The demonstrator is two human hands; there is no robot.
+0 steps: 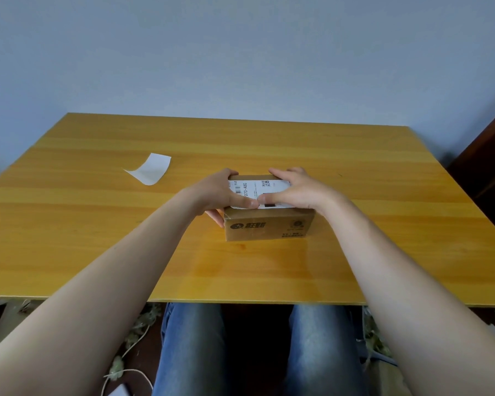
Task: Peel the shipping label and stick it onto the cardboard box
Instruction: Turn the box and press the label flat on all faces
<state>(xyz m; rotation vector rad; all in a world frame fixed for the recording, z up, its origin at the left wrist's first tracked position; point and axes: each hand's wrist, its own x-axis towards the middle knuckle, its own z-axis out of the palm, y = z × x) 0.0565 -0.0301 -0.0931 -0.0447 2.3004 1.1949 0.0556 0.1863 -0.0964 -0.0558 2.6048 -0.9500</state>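
Observation:
A small brown cardboard box [269, 227] stands in the middle of the wooden table [269, 267]. A white shipping label [255, 190] with barcode and QR code lies on the box's top. My left hand [215, 192] grips the box's left end, fingers down its side and thumb pressing on the label. My right hand [300, 190] lies over the right part of the top, its thumb pressing the label beside the left thumb and its fingers reaching the far edge. Both hands hide parts of the label.
A curled white backing sheet [150, 169] lies on the table to the far left of the box. The table's near edge runs above my knees. A dark piece of furniture [489, 155] stands at the right.

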